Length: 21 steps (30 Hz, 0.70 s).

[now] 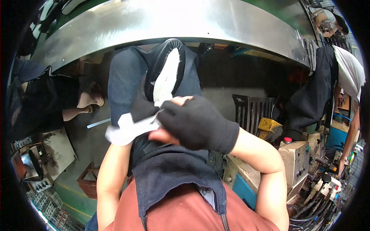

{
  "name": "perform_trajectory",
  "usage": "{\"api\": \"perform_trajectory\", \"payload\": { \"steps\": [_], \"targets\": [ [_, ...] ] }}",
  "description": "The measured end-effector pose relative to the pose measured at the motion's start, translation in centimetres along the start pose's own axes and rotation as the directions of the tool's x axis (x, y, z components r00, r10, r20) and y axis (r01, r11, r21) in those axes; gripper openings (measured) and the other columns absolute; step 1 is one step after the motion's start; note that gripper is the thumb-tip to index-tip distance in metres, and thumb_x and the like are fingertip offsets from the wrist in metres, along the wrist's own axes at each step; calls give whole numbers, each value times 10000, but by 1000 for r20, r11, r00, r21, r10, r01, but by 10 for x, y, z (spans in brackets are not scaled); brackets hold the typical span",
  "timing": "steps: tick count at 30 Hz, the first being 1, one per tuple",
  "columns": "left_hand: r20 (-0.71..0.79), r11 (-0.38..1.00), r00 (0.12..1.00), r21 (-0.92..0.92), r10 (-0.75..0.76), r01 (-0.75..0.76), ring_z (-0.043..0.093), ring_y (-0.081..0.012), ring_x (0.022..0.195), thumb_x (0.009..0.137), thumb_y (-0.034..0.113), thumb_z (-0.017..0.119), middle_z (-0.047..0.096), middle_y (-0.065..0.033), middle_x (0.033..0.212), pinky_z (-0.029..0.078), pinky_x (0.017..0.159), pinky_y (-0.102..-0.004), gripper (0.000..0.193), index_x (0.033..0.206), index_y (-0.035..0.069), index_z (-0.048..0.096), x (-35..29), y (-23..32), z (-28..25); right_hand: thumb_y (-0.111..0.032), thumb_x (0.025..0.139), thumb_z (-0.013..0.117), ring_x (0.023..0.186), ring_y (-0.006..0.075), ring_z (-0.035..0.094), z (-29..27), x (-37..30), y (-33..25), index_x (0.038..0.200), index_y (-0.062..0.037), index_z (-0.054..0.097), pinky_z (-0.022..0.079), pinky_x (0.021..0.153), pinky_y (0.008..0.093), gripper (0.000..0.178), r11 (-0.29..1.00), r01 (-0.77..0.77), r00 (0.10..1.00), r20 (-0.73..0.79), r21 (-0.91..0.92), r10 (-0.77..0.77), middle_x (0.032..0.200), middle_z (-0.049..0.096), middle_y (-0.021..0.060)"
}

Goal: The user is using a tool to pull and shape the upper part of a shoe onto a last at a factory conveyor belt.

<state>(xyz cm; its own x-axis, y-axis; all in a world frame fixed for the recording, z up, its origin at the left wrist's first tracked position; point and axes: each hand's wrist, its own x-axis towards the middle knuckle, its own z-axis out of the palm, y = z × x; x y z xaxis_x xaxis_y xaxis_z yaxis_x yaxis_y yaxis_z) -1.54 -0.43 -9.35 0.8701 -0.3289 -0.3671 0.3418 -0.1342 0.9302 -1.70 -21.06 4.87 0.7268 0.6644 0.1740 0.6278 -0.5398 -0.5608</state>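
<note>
A black shoe upper [179, 73], its toe gathered in pleats and pointing away from me, is over my lap with a white sole-shaped piece [166, 79] lying along its underside. My left hand [143, 106], in a dark glove, holds the shoe by its near left side; most of its fingers are hidden. My right hand [192, 123], in a black fingerless glove, crosses in front of the shoe's heel end, smeared by motion. Its fingers are closed on a blurred white strip [131, 130] that stretches left over my left wrist. The heel end is covered by my right hand.
A long metal bench [162, 19] runs across beyond my knees. At the right are a dark slatted crate [250, 111], a yellow block [269, 126] and a machine with a red button [287, 140]. People work at both sides; a small wooden stool [89, 180] stands left.
</note>
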Motion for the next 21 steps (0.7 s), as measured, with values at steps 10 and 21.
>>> {"api": "perform_trajectory", "payload": {
  "steps": [10,21],
  "targets": [
    [-25,993,992,-17,120,-120,505,-249,1251,750,197,821,538,-166,1313,427,1047,-373,793,1395,43,385,4,58,24,-477,869,639,614,313,621,-5,0,-7,761,-78,631,515,586,388,414,992,125,988,-92,12,-123,710,564,129],
    [8,753,969,-628,-247,197,636,-233,1028,1023,508,410,651,-142,1136,493,896,-323,590,1265,-10,555,22,51,13,-386,956,588,631,379,568,-26,-72,52,815,-20,651,431,585,406,397,778,-629,744,287,-4,603,693,578,218]
  ]
}}
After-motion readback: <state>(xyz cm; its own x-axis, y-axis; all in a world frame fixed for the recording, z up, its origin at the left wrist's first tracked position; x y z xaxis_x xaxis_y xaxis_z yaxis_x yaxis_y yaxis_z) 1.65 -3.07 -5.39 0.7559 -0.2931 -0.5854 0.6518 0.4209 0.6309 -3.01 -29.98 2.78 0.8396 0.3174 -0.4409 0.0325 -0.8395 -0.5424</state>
